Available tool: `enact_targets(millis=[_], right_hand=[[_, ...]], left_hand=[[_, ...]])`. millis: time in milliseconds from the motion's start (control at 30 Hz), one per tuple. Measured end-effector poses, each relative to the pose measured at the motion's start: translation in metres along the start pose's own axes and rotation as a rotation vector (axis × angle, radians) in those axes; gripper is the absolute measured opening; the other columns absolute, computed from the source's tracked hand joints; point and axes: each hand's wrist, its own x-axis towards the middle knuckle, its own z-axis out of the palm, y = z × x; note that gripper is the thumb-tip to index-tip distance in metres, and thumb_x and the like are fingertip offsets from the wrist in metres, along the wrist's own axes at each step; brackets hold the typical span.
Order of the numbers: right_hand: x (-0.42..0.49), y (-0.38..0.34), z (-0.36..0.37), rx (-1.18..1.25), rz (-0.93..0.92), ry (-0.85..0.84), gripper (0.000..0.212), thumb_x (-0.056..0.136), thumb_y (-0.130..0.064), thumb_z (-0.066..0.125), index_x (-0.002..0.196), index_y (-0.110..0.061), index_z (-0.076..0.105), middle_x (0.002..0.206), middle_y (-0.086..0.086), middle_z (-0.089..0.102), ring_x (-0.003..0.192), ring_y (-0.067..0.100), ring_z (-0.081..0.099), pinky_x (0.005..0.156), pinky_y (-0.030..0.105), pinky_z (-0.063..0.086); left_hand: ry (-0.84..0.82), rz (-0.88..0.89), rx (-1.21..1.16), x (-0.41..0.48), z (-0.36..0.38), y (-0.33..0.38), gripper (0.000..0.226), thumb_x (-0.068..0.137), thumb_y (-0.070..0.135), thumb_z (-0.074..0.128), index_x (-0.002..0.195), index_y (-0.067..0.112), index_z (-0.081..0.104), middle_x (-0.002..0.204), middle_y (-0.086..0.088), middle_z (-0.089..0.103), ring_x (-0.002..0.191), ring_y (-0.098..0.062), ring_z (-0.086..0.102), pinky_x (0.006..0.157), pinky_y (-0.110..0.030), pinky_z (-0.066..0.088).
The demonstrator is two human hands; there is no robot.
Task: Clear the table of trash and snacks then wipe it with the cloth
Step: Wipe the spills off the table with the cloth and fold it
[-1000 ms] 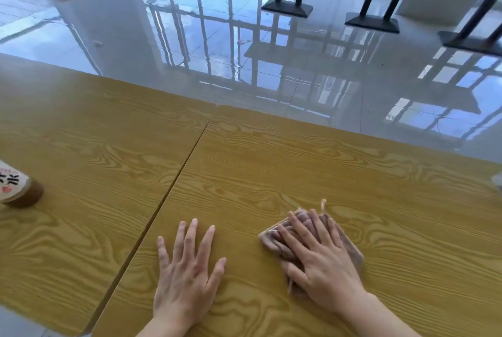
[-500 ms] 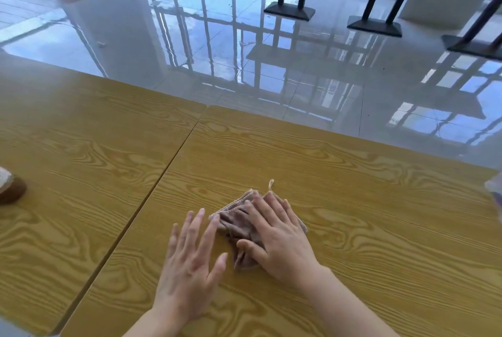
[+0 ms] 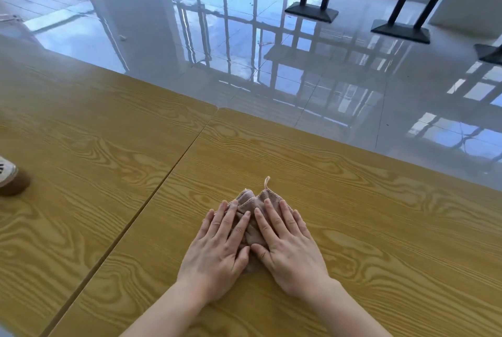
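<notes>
A small pinkish-brown cloth [image 3: 256,202] lies bunched on the wooden table [image 3: 366,228], just right of the seam between two tabletops. My left hand [image 3: 217,252] and my right hand [image 3: 288,249] both press flat on it, fingers spread, thumbs almost touching. Most of the cloth is hidden under my palms; its far edge and a small hanging loop stick out beyond my fingertips.
A brown bottle [image 3: 11,178] with a white label lies at the left edge of the left tabletop [image 3: 81,146]. Beyond the table's far edge is a glossy tiled floor with black table bases [image 3: 312,11] at the back.
My right hand slid the cloth leftward toward the seam. My left hand, which lay flat on the bare table, has moved onto the cloth beside the right.
</notes>
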Motion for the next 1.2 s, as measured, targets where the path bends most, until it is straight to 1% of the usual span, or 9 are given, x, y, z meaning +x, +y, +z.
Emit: enact_targets(millis=[67, 167, 233, 367, 567, 767, 967, 1200], right_hand=[[0.017, 0.002, -0.004, -0.008, -0.014, -0.015, 0.067, 0.096, -0.070, 0.005, 0.151, -0.041, -0.021, 0.159, -0.013, -0.030, 0.142, 0.013, -0.037, 0.120, 0.040, -0.014], [0.042, 0.002, -0.007, -0.013, -0.012, -0.017, 0.068, 0.096, -0.069, 0.006, 0.152, -0.040, -0.018, 0.160, -0.012, -0.029, 0.143, 0.015, -0.037, 0.122, 0.041, -0.012], [0.058, 0.001, -0.007, -0.012, -0.003, -0.017, 0.069, 0.095, -0.069, 0.006, 0.152, -0.039, -0.018, 0.160, -0.012, -0.029, 0.143, 0.015, -0.036, 0.122, 0.041, -0.012], [0.086, -0.003, -0.008, -0.001, 0.033, -0.010, 0.070, 0.094, -0.070, 0.006, 0.152, -0.039, -0.019, 0.160, -0.012, -0.030, 0.143, 0.015, -0.037, 0.121, 0.041, -0.014], [0.129, -0.003, -0.010, -0.003, 0.080, 0.004, 0.071, 0.093, -0.071, 0.004, 0.151, -0.038, -0.020, 0.159, -0.009, -0.030, 0.142, 0.017, -0.038, 0.117, 0.039, -0.022], [0.168, -0.001, -0.011, -0.019, 0.106, 0.000, 0.073, 0.092, -0.071, 0.003, 0.152, -0.036, -0.020, 0.159, -0.007, -0.031, 0.142, 0.019, -0.039, 0.118, 0.042, -0.021], [0.195, -0.002, -0.011, -0.014, 0.154, -0.004, 0.073, 0.092, -0.070, 0.002, 0.152, -0.034, -0.021, 0.159, -0.005, -0.032, 0.142, 0.020, -0.039, 0.118, 0.044, -0.020], [0.200, -0.003, -0.011, 0.001, 0.165, -0.003, 0.073, 0.090, -0.071, 0.001, 0.150, -0.036, -0.022, 0.158, -0.007, -0.034, 0.141, 0.019, -0.041, 0.117, 0.042, -0.023]], left_hand=[[-0.001, -0.016, 0.005, 0.010, -0.002, -0.009, 0.065, 0.097, 0.053, 0.020, 0.155, 0.029, 0.004, 0.164, -0.001, -0.007, 0.148, -0.015, -0.017, 0.119, -0.038, -0.006], [-0.006, -0.025, 0.030, 0.028, -0.005, -0.026, 0.066, 0.095, 0.056, 0.013, 0.154, 0.032, -0.007, 0.162, 0.003, -0.019, 0.145, -0.012, -0.027, 0.118, -0.036, -0.011], [-0.017, -0.023, 0.036, 0.041, -0.007, -0.038, 0.067, 0.094, 0.057, 0.010, 0.153, 0.034, -0.012, 0.161, 0.004, -0.023, 0.144, -0.011, -0.030, 0.118, -0.036, -0.012], [-0.027, -0.012, 0.038, 0.065, -0.012, -0.060, 0.068, 0.094, 0.059, 0.011, 0.152, 0.034, -0.012, 0.161, 0.004, -0.022, 0.143, -0.010, -0.030, 0.119, -0.035, -0.013], [-0.063, 0.033, 0.065, 0.107, -0.017, -0.093, 0.072, 0.089, 0.063, 0.008, 0.153, 0.034, -0.012, 0.162, 0.004, -0.021, 0.143, -0.009, -0.031, 0.119, -0.035, -0.014], [-0.100, 0.049, 0.077, 0.144, -0.019, -0.119, 0.071, 0.087, 0.063, 0.006, 0.148, 0.037, -0.020, 0.159, 0.005, -0.027, 0.141, -0.009, -0.034, 0.116, -0.032, -0.020], [-0.139, 0.082, 0.095, 0.174, -0.025, -0.137, 0.072, 0.084, 0.063, 0.005, 0.146, 0.037, -0.023, 0.159, 0.005, -0.028, 0.142, -0.011, -0.033, 0.118, -0.034, -0.016], [-0.138, 0.092, 0.144, 0.181, -0.022, -0.140, 0.074, 0.086, 0.062, 0.006, 0.149, 0.034, -0.020, 0.159, 0.002, -0.028, 0.142, -0.013, -0.033, 0.119, -0.037, -0.015]])
